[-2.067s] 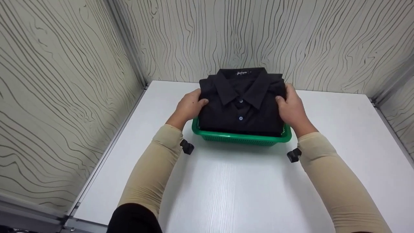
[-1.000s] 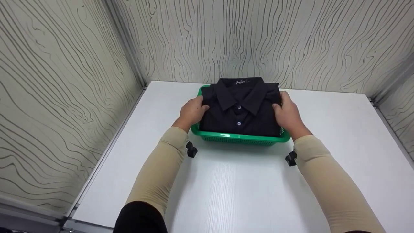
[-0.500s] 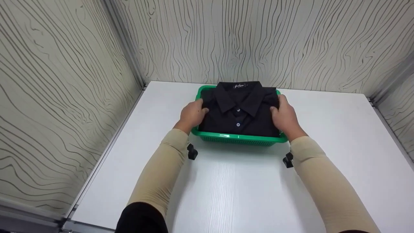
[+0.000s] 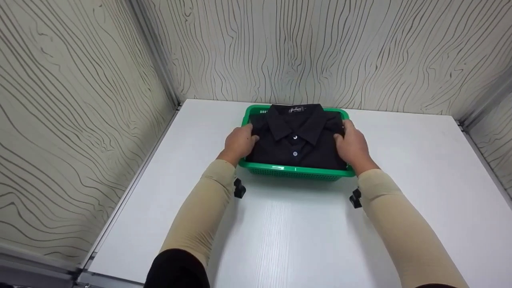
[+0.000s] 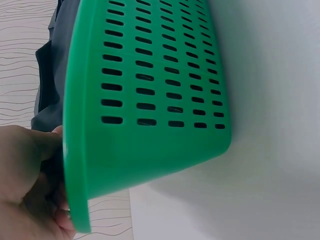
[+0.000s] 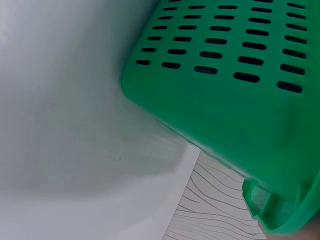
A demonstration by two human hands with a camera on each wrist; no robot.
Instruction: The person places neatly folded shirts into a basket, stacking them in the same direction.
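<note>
Both arms reach forward. Left hand (image 4: 239, 141) and right hand (image 4: 352, 144) grip opposite sides of the folded black shirt (image 4: 296, 138), fingers curled over its edges. Shirt sits in the green basket (image 4: 296, 173).

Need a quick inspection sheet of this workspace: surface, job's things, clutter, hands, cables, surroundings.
Surface: white table, wood-grain finish.
Job's things: folded black shirt, collar up, lying in the green basket; the slotted basket stands on the table.
Clutter: nothing seen.
Hands: left hand and right hand each grip a side edge of the shirt at the basket rim.
Cables: nothing seen; a small black camera mount sits on each wrist.
Surroundings: wavy-line patterned walls on three sides, metal corner strips.
</note>
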